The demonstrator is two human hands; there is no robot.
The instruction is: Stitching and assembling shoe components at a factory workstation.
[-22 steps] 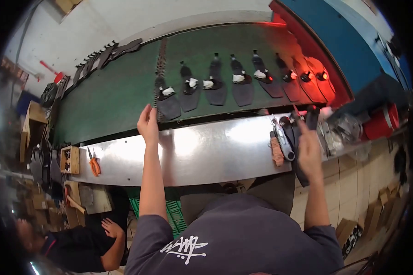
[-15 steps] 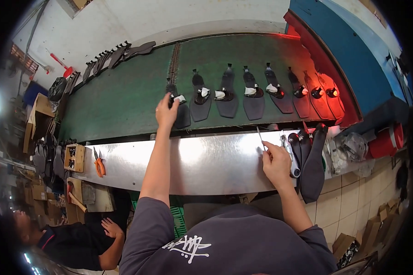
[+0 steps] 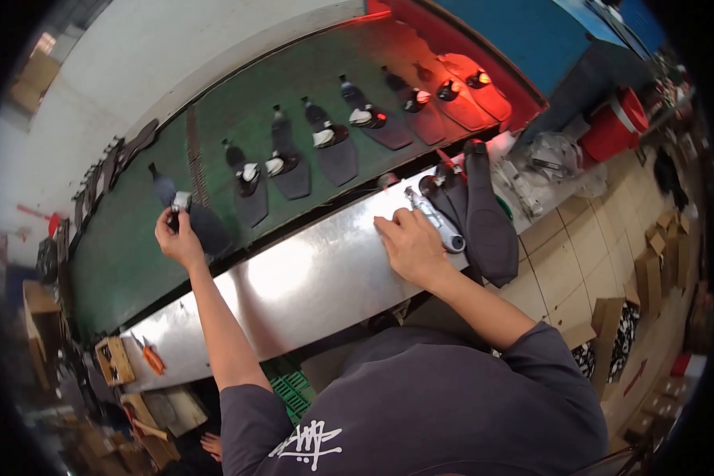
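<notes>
My left hand (image 3: pixel 180 240) is closed on a black sole-shaped piece (image 3: pixel 208 230), gripping it by the small dark part with a white bit at its middle. This piece is blurred and lies over the green belt surface (image 3: pixel 127 238), left of a row of similar black pieces (image 3: pixel 335 163) with small white bits. My right hand (image 3: pixel 414 247) is over the metal ledge (image 3: pixel 317 289), its fingers curled together. What they hold, if anything, is hidden. Just right of it lies a grey-silver hand tool (image 3: pixel 438 224), with black sole-shaped pieces (image 3: pixel 490 230) beyond.
Orange-handled pliers (image 3: pixel 151 357) and a wooden box of small parts (image 3: pixel 115 361) sit at the ledge's left end. To the right are clear plastic bags (image 3: pixel 551 155) and a red bucket (image 3: pixel 615 124). Red light falls on the belt's far right end. Another person's hand (image 3: pixel 212 446) shows at lower left.
The view has turned and shifted. My left hand has moved the leftmost black piece to the left, away from the row. The thin pointed tool seen in my right hand no longer shows.
</notes>
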